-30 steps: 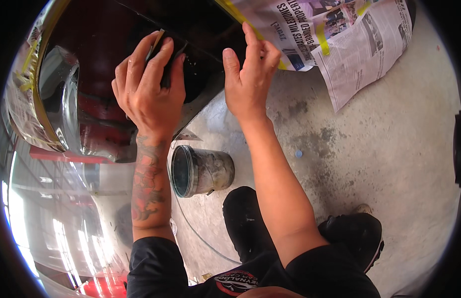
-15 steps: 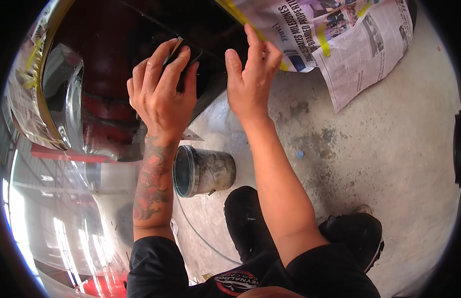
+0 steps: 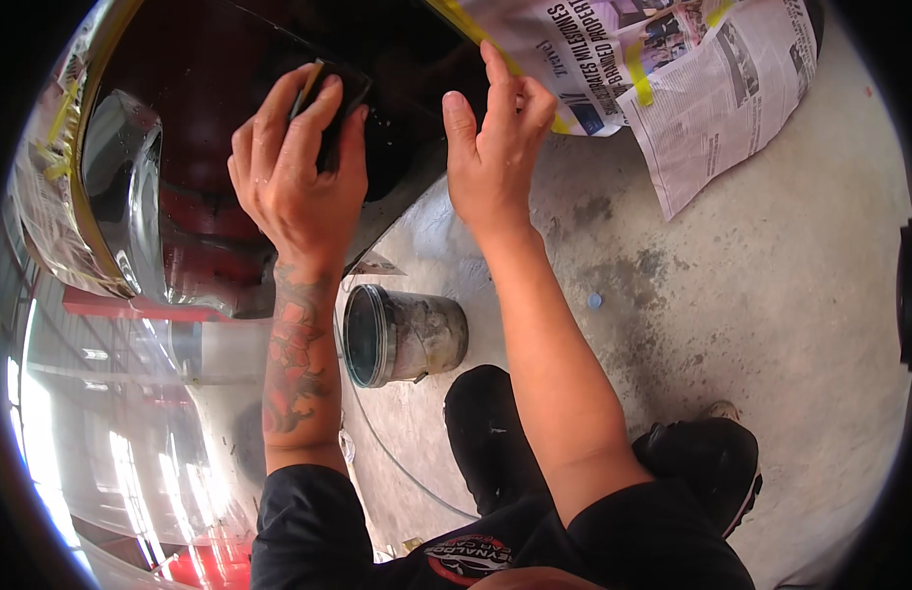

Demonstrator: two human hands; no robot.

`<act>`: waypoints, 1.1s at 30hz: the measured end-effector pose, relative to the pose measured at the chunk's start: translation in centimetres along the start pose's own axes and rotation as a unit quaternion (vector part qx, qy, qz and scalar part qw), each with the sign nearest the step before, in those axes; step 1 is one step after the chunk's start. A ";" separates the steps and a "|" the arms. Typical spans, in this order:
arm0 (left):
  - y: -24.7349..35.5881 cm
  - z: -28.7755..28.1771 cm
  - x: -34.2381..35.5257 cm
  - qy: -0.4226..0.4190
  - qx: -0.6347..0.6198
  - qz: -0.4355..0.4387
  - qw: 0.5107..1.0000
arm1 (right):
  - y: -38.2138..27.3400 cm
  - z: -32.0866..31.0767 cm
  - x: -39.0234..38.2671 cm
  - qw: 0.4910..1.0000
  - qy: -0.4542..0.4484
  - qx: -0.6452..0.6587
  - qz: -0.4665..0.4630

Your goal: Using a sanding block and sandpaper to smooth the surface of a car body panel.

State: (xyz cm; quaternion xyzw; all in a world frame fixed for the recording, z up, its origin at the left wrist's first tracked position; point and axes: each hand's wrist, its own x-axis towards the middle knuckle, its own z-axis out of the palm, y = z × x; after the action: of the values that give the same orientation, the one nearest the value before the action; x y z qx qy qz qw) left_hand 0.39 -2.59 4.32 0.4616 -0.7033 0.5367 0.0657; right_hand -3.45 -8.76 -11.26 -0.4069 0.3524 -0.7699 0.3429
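My left hand (image 3: pixel 296 187) is closed round a dark sanding block (image 3: pixel 355 87) with a tan strip along one side. The block lies against the glossy black car panel (image 3: pixel 195 74), which is wet with a few droplets near it. At the panel's right edge my right hand (image 3: pixel 497 162) is open, thumb and forefinger apart and the other fingers bent. Its fingertips are beside the yellow masking tape (image 3: pixel 461 18) and the newspaper (image 3: pixel 711 123) taped along that edge; whether they touch the panel I cannot tell.
Below the panel a dirty bucket (image 3: pixel 421 337) of dark liquid stands on the concrete floor (image 3: pixel 790 324). A thin hose (image 3: pixel 402 467) runs past it. A small blue cap (image 3: pixel 595 301) lies to the right. More taped covering (image 3: pixel 45 187) hangs at the far left.
My left hand has moved left and slightly up over the panel with the sanding block, showing more of the block. My right hand has barely shifted.
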 end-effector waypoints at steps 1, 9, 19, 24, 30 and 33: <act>0.6 0.0 -0.3 -0.021 0.003 0.000 1.000 | 0.2 -0.1 0.1 1.000 0.001 -0.002 -0.001; 0.8 0.1 -0.5 -0.015 0.003 -0.004 1.000 | -0.1 -0.2 0.0 1.000 -0.006 0.006 0.006; 0.6 0.4 -0.4 -0.012 0.003 0.003 1.000 | 0.0 -0.1 -0.1 1.000 -0.002 0.003 0.001; -0.5 0.5 -0.2 0.005 0.001 0.013 1.000 | -0.3 -0.2 -0.2 0.999 -0.027 0.007 0.025; 2.4 0.2 -2.3 -0.102 -0.024 0.011 0.994 | -0.1 -0.5 0.2 1.000 0.024 -0.007 0.003; 2.7 -1.1 -4.8 -0.162 -0.037 -0.003 0.986 | -1.8 -0.2 -0.4 0.999 0.004 0.018 -0.037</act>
State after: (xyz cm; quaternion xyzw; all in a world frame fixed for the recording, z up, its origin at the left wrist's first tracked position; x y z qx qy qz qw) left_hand 0.76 1.09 0.10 0.5420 -0.7225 0.4281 -0.0302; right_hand -3.93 -7.40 -10.01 -0.4102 0.3245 -0.7898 0.3204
